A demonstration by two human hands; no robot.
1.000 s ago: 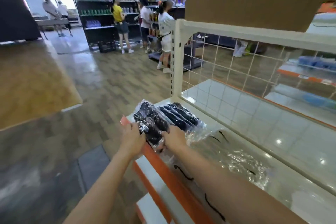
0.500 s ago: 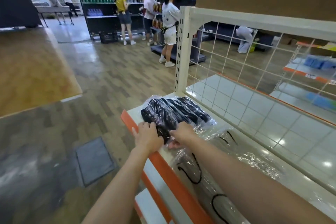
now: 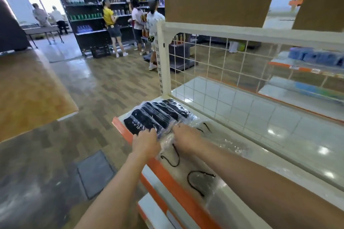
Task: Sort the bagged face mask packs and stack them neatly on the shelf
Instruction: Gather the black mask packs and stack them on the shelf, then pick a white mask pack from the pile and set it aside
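Had both hands down on the mask pack [image 3: 158, 115], mid-frame at the shelf's [image 3: 260, 135] left end: left hand [image 3: 146, 143] and right hand [image 3: 186, 138] side by side, fingertips pressing its near edge.

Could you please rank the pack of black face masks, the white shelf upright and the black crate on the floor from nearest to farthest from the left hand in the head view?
1. Pack of black face masks: under the left hand's fingertips, at the shelf's end.
2. White shelf upright: behind the pack, at the shelf's far corner.
3. Black crate: far across the floor, by the dark shelving.
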